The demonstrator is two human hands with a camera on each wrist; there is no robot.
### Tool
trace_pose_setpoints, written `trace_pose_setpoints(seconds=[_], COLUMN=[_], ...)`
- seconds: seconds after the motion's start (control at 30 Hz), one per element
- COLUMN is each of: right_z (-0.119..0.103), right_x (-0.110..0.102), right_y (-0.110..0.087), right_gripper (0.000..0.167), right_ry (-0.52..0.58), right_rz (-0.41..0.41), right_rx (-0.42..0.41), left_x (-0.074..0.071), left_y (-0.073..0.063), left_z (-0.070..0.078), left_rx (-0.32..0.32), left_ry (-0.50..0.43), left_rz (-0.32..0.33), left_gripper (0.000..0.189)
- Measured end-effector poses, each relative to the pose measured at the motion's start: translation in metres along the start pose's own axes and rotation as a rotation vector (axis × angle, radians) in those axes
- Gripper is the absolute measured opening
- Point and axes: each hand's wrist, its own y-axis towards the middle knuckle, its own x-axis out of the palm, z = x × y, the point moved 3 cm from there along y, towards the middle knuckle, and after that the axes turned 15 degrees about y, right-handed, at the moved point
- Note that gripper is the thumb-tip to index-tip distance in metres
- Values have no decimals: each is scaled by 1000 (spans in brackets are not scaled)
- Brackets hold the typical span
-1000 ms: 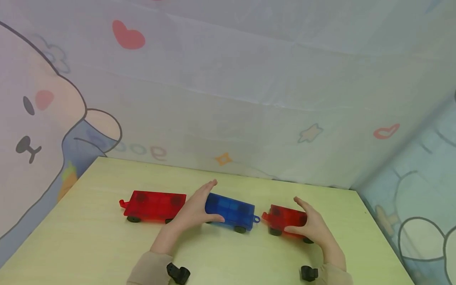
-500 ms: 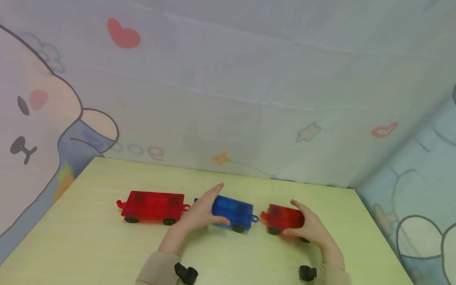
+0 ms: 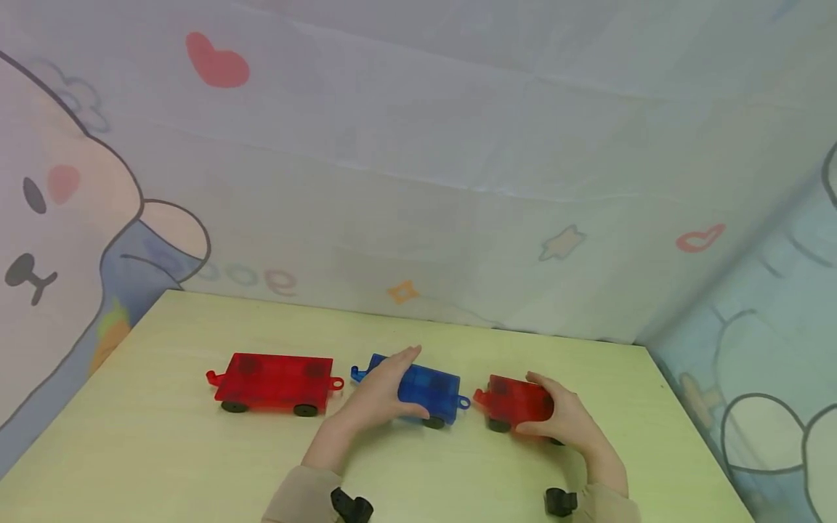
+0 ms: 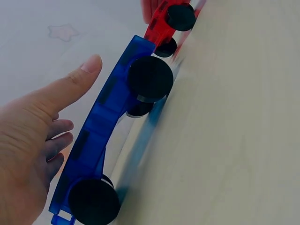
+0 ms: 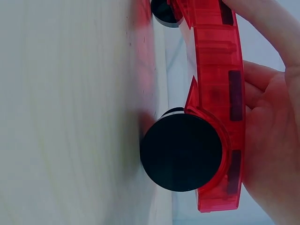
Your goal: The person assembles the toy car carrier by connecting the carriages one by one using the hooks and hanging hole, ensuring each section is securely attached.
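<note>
In the head view my left hand (image 3: 379, 396) arches over the middle of a translucent blue toy train car (image 3: 430, 388). The left wrist view shows its thumb (image 4: 91, 65) apart from the blue car, the other fingers partly hidden behind it. My right hand (image 3: 570, 420) grips the right part of a red toy train car (image 3: 513, 399), thumb on the near side and fingers across the far side. Its hook faces the ring (image 3: 463, 402) of the blue car, with a small gap between. The right wrist view shows the red car's black wheels (image 5: 182, 152) at the tabletop.
A longer red train car (image 3: 277, 381) stands at the left, its ring a little apart from the blue car's hook (image 3: 357, 373). All stand on a pale wooden table (image 3: 458, 472). A printed cloth backdrop (image 3: 425, 145) hangs behind the table.
My left hand has shifted right along the blue car, uncovering its hook and the left red car's ring. The right hand has drawn slightly left and closer round its red car. The head view has shifted slightly.
</note>
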Motion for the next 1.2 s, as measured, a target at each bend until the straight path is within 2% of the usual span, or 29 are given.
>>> trace_pose_setpoints(seconds=[0.4, 0.67, 1.2], right_z=[-5, -4, -3], right_x=[7, 7, 3], right_y=[0, -1, 0], right_gripper=[87, 85, 83], right_ry=[20, 15, -12], right_rz=[2, 10, 16], right_rx=[45, 70, 31], left_x=[1, 5, 6], left_y=[-4, -1, 1], left_z=[-8, -7, -2], left_rx=[-1, 10, -31], left_ry=[39, 68, 114], left_rz=[10, -4, -2], left_gripper=[95, 90, 89])
